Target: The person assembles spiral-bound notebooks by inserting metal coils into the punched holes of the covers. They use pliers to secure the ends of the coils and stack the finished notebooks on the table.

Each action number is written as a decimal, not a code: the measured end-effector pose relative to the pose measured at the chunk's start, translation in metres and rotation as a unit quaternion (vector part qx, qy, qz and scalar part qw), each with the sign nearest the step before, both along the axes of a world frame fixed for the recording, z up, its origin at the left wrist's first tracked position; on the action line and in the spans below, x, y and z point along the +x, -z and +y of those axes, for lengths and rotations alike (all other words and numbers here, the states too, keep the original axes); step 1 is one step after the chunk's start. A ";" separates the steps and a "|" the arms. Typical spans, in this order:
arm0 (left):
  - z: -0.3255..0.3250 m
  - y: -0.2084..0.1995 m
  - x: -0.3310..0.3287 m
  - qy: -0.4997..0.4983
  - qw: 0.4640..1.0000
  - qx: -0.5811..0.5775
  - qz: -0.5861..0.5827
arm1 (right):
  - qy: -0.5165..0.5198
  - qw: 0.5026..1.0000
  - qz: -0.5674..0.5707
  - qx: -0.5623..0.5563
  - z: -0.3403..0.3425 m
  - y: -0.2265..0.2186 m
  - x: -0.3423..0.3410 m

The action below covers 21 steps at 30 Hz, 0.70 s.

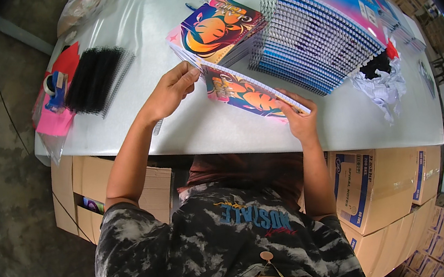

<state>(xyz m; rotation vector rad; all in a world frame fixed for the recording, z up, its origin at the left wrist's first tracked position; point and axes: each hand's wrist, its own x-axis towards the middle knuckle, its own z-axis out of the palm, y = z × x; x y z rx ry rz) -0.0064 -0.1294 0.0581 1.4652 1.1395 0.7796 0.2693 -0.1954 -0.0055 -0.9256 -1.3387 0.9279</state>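
Note:
A notebook (pixel 246 91) with a bright illustrated cover is tilted on its long side in front of me, its page edges facing up. My right hand (pixel 299 115) grips its right end, thumb on the cover and fingers behind. At the opposite end my left hand (pixel 177 88) is closed in a pinch by the notebook's left corner; whether it holds the corner or something thin there is hard to make out. Just beyond lies a stack of matching notebooks (pixel 214 31). Part of a wire coil (pixel 158 126) shows beside my left forearm.
Tall piles of blue spiral-bound notebooks (pixel 320 32) stand at right, beside crumpled white paper (pixel 382 88). At left lie black spiral coils (pixel 94 79), a blue tape dispenser (pixel 56 95) and a pink sheet (pixel 55 123). Cardboard boxes (pixel 372 186) sit below the table (pixel 222 138).

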 end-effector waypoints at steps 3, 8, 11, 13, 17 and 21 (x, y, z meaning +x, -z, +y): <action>0.003 -0.004 -0.002 0.002 0.998 -0.052 -0.030 | -0.013 1.000 -0.024 0.014 -0.001 -0.005 0.000; 0.013 -0.023 -0.003 -0.017 0.980 -0.193 -0.048 | -0.030 0.997 -0.048 0.044 0.001 -0.009 0.000; 0.021 -0.027 -0.006 0.016 0.971 -0.237 -0.030 | -0.036 0.997 -0.052 0.054 0.002 -0.008 -0.001; 0.020 -0.029 -0.010 0.003 0.975 -0.215 -0.056 | -0.030 0.998 -0.040 0.030 -0.001 -0.011 -0.005; 0.016 -0.030 -0.018 0.029 0.983 -0.179 -0.030 | -0.005 1.000 -0.016 0.005 -0.002 -0.006 -0.007; 0.015 -0.024 -0.016 0.038 0.981 -0.187 -0.031 | -0.015 1.000 -0.008 0.015 -0.001 -0.004 -0.007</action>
